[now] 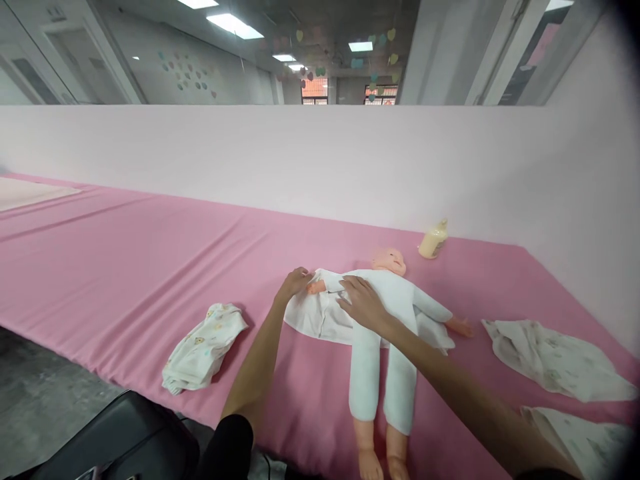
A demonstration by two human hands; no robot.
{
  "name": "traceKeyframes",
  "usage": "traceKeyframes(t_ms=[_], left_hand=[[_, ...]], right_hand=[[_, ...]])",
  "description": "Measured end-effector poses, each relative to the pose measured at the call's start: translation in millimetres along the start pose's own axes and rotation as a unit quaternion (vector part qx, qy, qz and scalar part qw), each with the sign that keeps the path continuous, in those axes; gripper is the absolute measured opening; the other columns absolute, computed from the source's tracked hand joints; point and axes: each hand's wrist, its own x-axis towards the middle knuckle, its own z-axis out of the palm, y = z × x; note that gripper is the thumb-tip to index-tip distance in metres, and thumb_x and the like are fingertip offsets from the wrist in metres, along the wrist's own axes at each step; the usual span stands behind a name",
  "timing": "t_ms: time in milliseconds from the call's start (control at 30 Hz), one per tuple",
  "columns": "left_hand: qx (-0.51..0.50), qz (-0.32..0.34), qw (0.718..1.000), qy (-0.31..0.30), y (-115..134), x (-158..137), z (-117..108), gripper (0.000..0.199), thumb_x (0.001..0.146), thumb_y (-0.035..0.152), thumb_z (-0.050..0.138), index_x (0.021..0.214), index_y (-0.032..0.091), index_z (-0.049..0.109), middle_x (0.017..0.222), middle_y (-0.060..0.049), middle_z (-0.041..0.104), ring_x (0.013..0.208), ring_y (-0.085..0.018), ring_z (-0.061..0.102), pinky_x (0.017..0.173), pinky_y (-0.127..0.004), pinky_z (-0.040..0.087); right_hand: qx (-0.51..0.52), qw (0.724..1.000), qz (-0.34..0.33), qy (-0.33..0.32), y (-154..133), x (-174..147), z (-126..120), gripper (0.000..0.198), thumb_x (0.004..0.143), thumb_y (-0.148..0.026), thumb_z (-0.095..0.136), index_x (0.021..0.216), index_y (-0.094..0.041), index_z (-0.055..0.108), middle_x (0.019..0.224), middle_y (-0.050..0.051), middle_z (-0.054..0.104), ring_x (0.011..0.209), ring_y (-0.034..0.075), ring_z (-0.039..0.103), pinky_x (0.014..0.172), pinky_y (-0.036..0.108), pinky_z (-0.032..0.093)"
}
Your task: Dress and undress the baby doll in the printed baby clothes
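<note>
A baby doll (395, 297) in a white long-sleeved suit lies on its back, its legs toward me. Spread out beneath its torso and arms is a white baby garment (313, 320). At the garment's far left edge, beside the doll's hand, my left hand (296, 281) has its fingers closed on the cloth. My right hand (365, 303) rests with fingers spread on the doll's chest and upper arm, at the garment's inner edge. The doll's head is turned to the right.
The doll lies on a pink-sheeted bed (165, 260) against a white wall. A feeding bottle (433, 240) stands tilted near the head. Folded printed baby clothes (205, 347) lie at left, more printed cloths (555, 360) at right. A black bag-like object (125, 440) is by the front edge.
</note>
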Motion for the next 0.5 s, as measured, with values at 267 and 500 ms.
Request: traceKeyframes(t_ms=[267, 500], left_hand=[[-0.001, 0.023, 0.998, -0.055, 0.3, 1.3, -11.8, 0.014, 0.079, 0.029, 0.064, 0.08, 0.015, 0.065, 0.078, -0.003, 0.064, 0.072, -0.015, 0.054, 0.06, -0.024, 0.037], [-0.157, -0.005, 0.987, -0.045, 36.5, -27.6, -54.0, 0.02, 0.086, 0.037, 0.061, 0.09, 0.017, 0.059, 0.071, 0.0, 0.055, 0.054, -0.008, 0.045, 0.05, -0.021, 0.033]], right_hand=[[-0.029, 0.99, -0.066, -0.123, 5.8, 69.0, 31.6, 0.042, 0.094, -0.035, 0.06, 0.132, -0.018, 0.056, 0.127, 0.014, 0.064, 0.118, 0.029, 0.059, 0.101, 0.044, 0.042], [-0.067, 0.992, -0.056, -0.089, 13.1, 66.3, 20.7, 0.039, 0.099, -0.048, 0.05, 0.125, -0.022, 0.062, 0.114, 0.011, 0.066, 0.102, 0.025, 0.064, 0.088, 0.036, 0.047]])
